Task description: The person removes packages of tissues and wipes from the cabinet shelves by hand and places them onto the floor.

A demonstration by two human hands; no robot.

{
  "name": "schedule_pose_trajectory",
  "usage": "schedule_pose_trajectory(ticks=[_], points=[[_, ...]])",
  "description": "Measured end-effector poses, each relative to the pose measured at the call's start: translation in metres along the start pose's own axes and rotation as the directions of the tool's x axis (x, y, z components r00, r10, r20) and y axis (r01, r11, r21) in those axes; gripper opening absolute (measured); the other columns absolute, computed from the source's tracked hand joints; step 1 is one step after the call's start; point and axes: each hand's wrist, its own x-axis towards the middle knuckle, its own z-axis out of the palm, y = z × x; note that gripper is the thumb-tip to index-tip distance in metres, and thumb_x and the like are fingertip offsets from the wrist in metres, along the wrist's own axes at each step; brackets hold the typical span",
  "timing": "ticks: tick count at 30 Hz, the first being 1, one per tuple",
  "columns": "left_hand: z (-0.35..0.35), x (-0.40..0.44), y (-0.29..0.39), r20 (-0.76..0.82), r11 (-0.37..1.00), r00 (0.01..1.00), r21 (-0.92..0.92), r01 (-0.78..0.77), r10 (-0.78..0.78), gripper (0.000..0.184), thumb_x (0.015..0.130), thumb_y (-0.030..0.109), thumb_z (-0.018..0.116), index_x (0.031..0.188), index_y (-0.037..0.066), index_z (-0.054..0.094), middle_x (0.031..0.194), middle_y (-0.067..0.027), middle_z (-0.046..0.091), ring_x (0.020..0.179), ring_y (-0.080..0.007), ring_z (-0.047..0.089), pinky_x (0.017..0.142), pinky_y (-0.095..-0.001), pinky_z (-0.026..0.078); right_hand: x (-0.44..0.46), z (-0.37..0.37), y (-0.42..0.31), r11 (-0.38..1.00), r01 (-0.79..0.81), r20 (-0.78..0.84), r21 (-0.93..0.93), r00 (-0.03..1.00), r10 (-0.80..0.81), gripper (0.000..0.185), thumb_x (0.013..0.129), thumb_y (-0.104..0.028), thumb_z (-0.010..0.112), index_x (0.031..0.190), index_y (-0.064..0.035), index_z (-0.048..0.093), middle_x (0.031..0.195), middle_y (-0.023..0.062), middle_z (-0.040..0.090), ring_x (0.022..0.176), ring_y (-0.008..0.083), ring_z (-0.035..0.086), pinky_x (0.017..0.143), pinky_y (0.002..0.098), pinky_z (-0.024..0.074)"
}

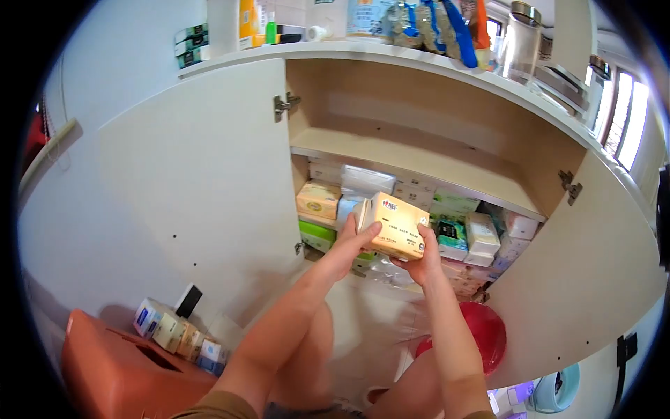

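A yellow tissue pack [398, 227] with printed lettering is held up in front of the open cabinet [426, 143]. My left hand [352, 244] grips its left side, thumb over the printed face. My right hand [421, 258] closes round the lower right corner. A paler edge shows at the pack's left; I cannot tell whether it is a second pack. Behind it, the lower shelf holds another yellow tissue pack [319, 200], a clear-wrapped white pack [368, 180], a green and black pack [451, 237] and a cream pack [482, 234].
Cabinet doors swing wide at left [199, 188] and right [593, 272]. A red basin [488, 335] stands on the floor. At lower left are an orange bin [115, 370] and several small boxes [167, 329]. Jars and bags line the countertop [335, 49]. A light blue bucket [569, 391] sits at lower right.
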Motion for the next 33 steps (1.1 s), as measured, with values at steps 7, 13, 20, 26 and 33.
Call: schedule_pose_trajectory(ticks=[7,13,20,26,33], points=[[-0.048,-0.069,0.002,-0.151,0.992,0.987,-0.117,0.041,-0.059,0.067,0.074,0.034,0.051,0.125,0.012,0.013,0.121,-0.008,0.03,0.113,-0.0195,0.027,0.091,-0.0412,0.019,-0.003,0.053,0.045,0.974,0.003,0.035,-0.226,0.999,0.005,0.041,0.073,-0.042,0.046,0.107,-0.0199,0.039,0.099,0.0017,0.05,0.087,0.018,0.047,0.07,0.0364,0.0349],[-0.086,-0.127,-0.02,-0.389,0.872,0.91,-0.484,-0.072,-0.141,0.083,0.07,0.039,0.054,0.126,0.01,-0.001,0.124,-0.0106,0.02,0.112,-0.0222,0.026,0.091,-0.0433,0.018,-0.002,0.096,0.088,0.901,-0.211,0.184,-0.38,0.937,0.297,0.043,0.071,-0.041,0.05,0.105,-0.0177,0.041,0.096,0.0026,0.052,0.085,0.0169,0.046,0.069,0.0339,0.0343],[-0.102,-0.198,-0.069,-0.675,0.694,0.719,-0.438,-0.571,0.165,0.058,0.077,0.042,0.045,0.12,0.013,0.019,0.118,-0.0035,0.033,0.112,-0.018,0.028,0.095,-0.0417,0.019,-0.011,0.165,0.139,0.871,-0.22,0.318,-0.439,0.869,0.379,0.076,0.068,-0.023,0.056,0.126,-0.013,0.008,0.115,0.0145,0.035,0.103,0.0254,0.039,0.084,0.0379,0.0326],[-0.119,-0.25,-0.099,-0.794,0.556,0.607,-0.494,-0.669,0.025,0.057,0.072,0.044,0.05,0.116,0.015,0.03,0.117,-0.0036,0.036,0.111,-0.0198,0.03,0.093,-0.0427,0.021,-0.025,0.199,0.209,0.724,-0.218,0.321,-0.654,0.786,0.528,0.087,0.065,-0.023,0.061,0.126,-0.0078,0.001,0.116,0.0178,0.033,0.104,0.0247,0.038,0.086,0.0335,0.032],[-0.148,-0.27,-0.142,-0.799,0.535,0.519,-0.594,-0.601,-0.304,0.055,0.069,0.044,0.048,0.114,0.015,0.035,0.112,-0.0057,0.04,0.102,-0.0231,0.039,0.083,-0.043,0.031,-0.033,0.191,0.248,0.531,-0.178,0.275,-0.829,0.696,0.663,0.092,0.064,-0.031,0.063,0.125,0.0012,0.001,0.121,0.0216,0.027,0.11,0.0284,0.032,0.09,0.0337,0.027]])
